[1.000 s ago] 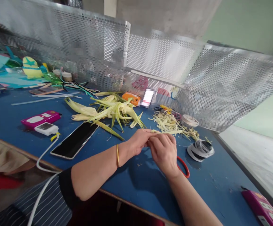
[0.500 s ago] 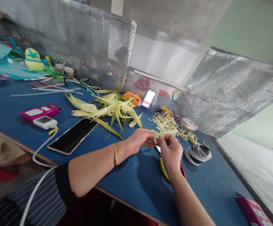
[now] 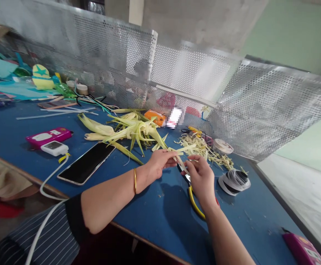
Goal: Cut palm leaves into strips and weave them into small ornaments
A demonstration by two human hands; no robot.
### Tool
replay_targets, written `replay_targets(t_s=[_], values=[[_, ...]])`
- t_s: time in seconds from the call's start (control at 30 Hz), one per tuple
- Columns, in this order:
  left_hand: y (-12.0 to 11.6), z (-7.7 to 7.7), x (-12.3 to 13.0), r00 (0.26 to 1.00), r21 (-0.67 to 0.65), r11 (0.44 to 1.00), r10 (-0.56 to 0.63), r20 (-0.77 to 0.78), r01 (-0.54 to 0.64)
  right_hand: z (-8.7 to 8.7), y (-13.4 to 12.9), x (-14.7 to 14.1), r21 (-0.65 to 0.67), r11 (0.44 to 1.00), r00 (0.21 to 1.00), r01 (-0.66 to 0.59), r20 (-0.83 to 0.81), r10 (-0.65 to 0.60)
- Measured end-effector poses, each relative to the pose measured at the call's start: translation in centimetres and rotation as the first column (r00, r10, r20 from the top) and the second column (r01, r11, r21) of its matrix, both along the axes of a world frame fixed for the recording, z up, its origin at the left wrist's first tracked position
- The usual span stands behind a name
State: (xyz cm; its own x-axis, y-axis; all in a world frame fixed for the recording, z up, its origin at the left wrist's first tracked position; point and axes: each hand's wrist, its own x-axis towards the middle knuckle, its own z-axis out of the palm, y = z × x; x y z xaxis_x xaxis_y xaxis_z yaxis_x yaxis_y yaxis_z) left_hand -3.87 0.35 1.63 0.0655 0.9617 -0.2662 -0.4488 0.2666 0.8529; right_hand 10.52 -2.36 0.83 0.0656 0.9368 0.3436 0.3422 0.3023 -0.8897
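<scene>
Pale green corn husk strips point(image 3: 187, 149) stick out from the pinched fingers of my left hand point(image 3: 160, 162). One strip slants down from there to my right hand point(image 3: 203, 181), whose thumb and fingers close on its lower end. Under my right hand lies a cutting tool with a metal head and a yellow handle point(image 3: 194, 203); a bit of red handle shows beside my wrist, and the rest is hidden. A heap of corn husks point(image 3: 138, 130) lies beyond my left hand, and shredded husk bits point(image 3: 195, 144) lie beyond my right.
A phone point(image 3: 87, 163) and a magenta device point(image 3: 49, 137) with a white cabled unit point(image 3: 54, 147) lie left. On the right stand a black-and-white roll point(image 3: 233, 181) and another magenta device point(image 3: 304, 246). Perforated metal screens point(image 3: 193, 70) border the blue table's far side.
My right hand has drawn slightly down and away from my left. A strip that was bunched between both hands now hangs slanting between them, while other strips point right.
</scene>
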Motion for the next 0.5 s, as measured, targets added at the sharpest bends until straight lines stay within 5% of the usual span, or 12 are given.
replay_targets(t_s=[0.13,0.27,0.4,0.5], values=[[0.3,-0.2,-0.2,0.998,0.02,0.998,0.055,-0.01,-0.055,-0.2,-0.2,0.4,0.175,0.966,0.922,-0.191,0.37,0.115],[0.0,-0.6,0.2,0.992,0.079,0.996,0.042,-0.119,-0.033,0.0,-0.2,0.5,0.404,0.865,0.796,-0.296,0.605,-0.01],[-0.6,-0.6,0.5,0.962,0.136,0.978,-0.122,-0.244,0.159,0.4,0.1,0.8,0.567,0.809,0.773,-0.153,0.579,-0.26],[-0.9,-0.3,0.7,0.931,0.178,0.947,-0.206,-0.302,0.267,0.3,0.3,1.0,0.513,0.858,0.759,-0.027,0.569,-0.317]])
